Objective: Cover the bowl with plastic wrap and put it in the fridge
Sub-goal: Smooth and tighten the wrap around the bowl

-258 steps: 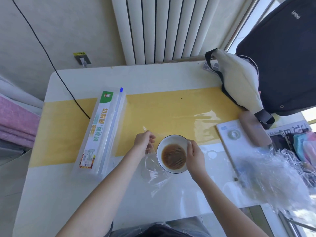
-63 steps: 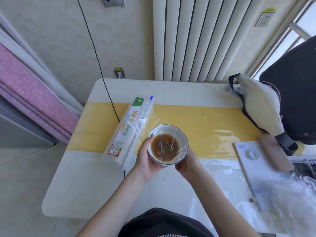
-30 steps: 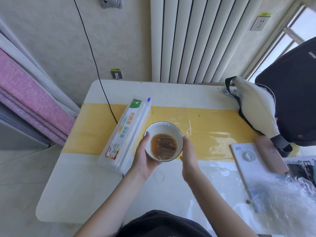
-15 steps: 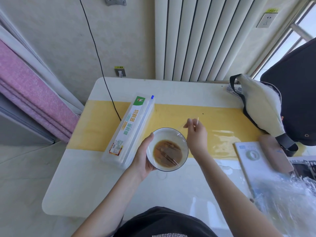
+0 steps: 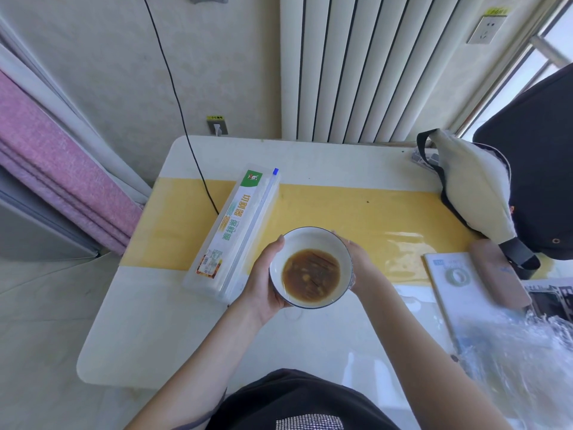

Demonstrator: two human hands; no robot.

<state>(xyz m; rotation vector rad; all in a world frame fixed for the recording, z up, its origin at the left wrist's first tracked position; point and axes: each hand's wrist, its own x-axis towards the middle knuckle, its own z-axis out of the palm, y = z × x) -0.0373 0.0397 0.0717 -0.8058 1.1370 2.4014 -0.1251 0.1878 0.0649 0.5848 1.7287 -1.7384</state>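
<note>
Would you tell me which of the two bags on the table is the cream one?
The cream pouch with black strap, lying just left of the black backpack.

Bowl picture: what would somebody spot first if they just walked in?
Probably the white bowl of brown liquid in the middle, cupped by the left hand and right hand above the table. Next, the long plastic wrap box lying just left of it on the yellow strip.
</note>
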